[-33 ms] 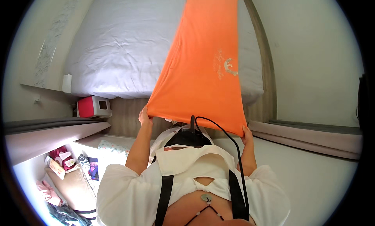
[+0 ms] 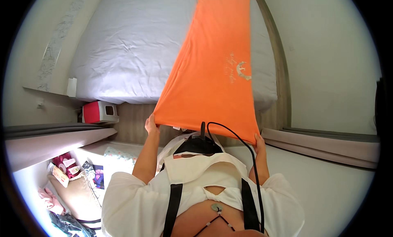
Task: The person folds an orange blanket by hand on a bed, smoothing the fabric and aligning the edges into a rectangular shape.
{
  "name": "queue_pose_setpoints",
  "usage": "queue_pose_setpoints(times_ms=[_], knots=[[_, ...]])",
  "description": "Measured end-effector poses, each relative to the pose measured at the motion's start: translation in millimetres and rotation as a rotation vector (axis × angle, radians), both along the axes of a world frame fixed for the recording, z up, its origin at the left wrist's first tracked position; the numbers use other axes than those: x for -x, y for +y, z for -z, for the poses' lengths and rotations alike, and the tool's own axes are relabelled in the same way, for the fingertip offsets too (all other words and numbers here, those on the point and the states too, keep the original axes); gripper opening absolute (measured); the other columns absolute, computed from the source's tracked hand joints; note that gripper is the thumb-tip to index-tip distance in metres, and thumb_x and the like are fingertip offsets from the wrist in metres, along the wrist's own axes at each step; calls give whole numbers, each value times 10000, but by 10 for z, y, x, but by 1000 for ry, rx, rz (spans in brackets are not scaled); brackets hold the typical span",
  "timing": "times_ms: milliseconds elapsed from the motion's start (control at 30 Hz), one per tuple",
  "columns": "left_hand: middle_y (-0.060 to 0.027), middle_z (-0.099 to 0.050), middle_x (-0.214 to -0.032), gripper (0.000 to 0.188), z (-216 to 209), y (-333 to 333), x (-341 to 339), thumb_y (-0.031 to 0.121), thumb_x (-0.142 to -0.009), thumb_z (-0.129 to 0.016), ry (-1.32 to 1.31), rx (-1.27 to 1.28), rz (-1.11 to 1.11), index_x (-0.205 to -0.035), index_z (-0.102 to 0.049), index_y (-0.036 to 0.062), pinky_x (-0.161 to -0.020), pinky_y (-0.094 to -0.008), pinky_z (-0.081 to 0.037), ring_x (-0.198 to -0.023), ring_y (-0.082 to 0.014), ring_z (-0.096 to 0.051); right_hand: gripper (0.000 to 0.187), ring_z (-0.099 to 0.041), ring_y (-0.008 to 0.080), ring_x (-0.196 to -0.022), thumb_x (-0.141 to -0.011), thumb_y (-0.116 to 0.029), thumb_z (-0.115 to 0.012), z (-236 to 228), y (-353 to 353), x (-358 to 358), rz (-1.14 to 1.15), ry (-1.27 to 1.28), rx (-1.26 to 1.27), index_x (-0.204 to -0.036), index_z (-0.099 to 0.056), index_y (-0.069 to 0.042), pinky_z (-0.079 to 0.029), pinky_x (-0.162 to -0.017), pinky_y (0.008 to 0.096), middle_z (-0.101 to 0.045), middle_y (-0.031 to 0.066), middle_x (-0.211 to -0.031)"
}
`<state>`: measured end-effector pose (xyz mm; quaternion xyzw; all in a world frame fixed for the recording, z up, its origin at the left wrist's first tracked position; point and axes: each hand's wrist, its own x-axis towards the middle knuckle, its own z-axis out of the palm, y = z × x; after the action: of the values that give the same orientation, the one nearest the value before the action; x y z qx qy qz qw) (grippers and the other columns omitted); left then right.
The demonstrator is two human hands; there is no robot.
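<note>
A long orange cloth (image 2: 208,81) with a pale printed emblem and script stretches from my hands away over the bed, narrowing toward the far end, which runs out of view. My left hand (image 2: 151,124) grips its near left corner, fingers closed on the edge. At the near right corner, my right hand (image 2: 259,143) pinches the cloth in the same way. The near edge is pulled taut between both hands, while soft creases run up the left side. Whether it is a garment or a sheet, I cannot tell.
Under the cloth lies a bed (image 2: 131,52) with a grey sheet and a wooden frame (image 2: 282,69). A red and white box (image 2: 99,112) stands left of its near edge. Curtains (image 2: 319,146) hang at both sides. Bags and clothes (image 2: 73,192) lie lower left. A black cable (image 2: 251,153) passes my right arm.
</note>
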<state>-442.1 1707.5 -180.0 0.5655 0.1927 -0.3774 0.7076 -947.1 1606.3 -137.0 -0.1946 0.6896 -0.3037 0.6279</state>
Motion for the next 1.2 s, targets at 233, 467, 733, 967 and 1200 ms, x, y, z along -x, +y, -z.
queue_pose_setpoints(times_ms=[233,467,733,967,1200], knots=[[-56,-548,-823,219,-280,-42,-67,162,-755,-563,-125,30,231,-915,-513,21,-568,-282,-501,-697,-157,-556,257,-392,68,-460,-795,-254,-515,-154,74,-261,37,89,-30,-985,-499,-81,-292,-349,196,-464,-20,-646],[-86,-549,-929,278,-974,-552,-210,168,-764,-539,239,92,815,-989,-491,13,-626,-313,-494,-811,-193,-551,258,-419,73,-506,-765,-218,-542,-829,-443,-535,93,-178,89,-971,-501,-66,-292,-345,205,-504,-12,-703],[-60,-543,-1006,392,-2363,-541,-288,203,-765,-524,-181,811,592,-1094,-429,13,-732,-306,-447,-909,-184,-530,366,-556,154,-834,-784,-253,-498,-1802,-454,-847,429,-644,754,-1073,-454,-32,-471,-549,238,-549,69,-983],[-20,-558,-930,271,-341,216,-553,190,-773,-534,-48,7,702,-1004,-492,55,-675,-232,-449,-794,-124,-546,326,-482,92,-491,-680,-163,-644,-114,255,-329,410,-693,200,-965,-505,-91,-345,-354,191,-561,5,-767],[-41,-560,-972,348,-1189,368,-523,198,-762,-553,-36,425,557,-1060,-485,31,-741,-262,-439,-846,-123,-545,309,-496,120,-563,-675,-161,-645,-684,152,-456,401,-581,270,-935,-502,-74,-401,-454,221,-548,30,-787]])
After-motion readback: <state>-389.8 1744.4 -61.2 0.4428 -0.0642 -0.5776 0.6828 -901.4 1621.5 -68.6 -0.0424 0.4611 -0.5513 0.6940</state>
